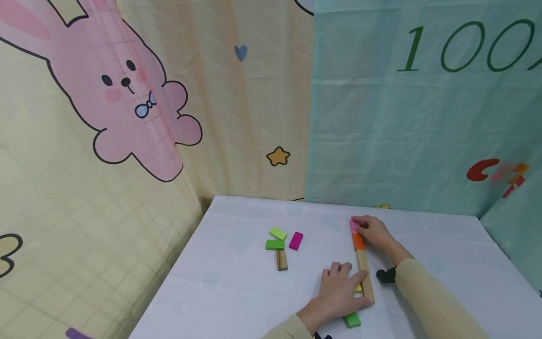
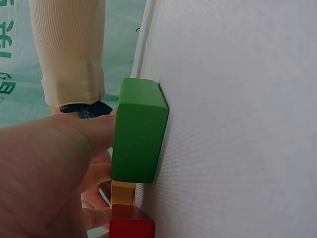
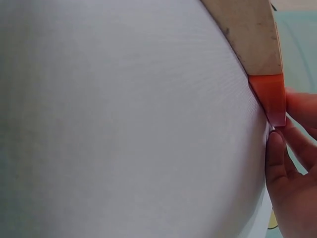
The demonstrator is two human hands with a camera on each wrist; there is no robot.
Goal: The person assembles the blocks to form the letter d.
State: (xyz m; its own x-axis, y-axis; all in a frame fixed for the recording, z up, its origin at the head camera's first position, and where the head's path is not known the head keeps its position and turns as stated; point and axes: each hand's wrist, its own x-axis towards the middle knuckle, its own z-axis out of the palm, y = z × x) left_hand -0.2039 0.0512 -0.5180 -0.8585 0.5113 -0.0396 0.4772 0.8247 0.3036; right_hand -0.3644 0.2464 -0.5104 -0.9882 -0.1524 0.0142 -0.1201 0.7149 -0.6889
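Note:
In the head view, a row of blocks runs away from the person: wooden blocks [image 1: 368,288] at the near end, then an orange block [image 1: 358,242], then a pink block [image 1: 354,226]. My right hand [image 1: 376,231] pinches the pink block at the far end, its thumb tip [image 3: 276,144] low by the table. My left hand [image 1: 338,291] spreads its fingers beside the near wooden block, thumb and index touching it. A yellow block [image 1: 358,288] shows partly between them. Near the left thumb is a green block [image 2: 141,131]; a red block [image 2: 131,225] shows in the left wrist view.
Left of the row on the white table [image 1: 237,301] lie a lime block [image 1: 278,233], another green block [image 1: 274,245], a magenta block [image 1: 296,240] and a small wooden block [image 1: 281,260]. Printed curtains [image 1: 254,103] hang behind the table.

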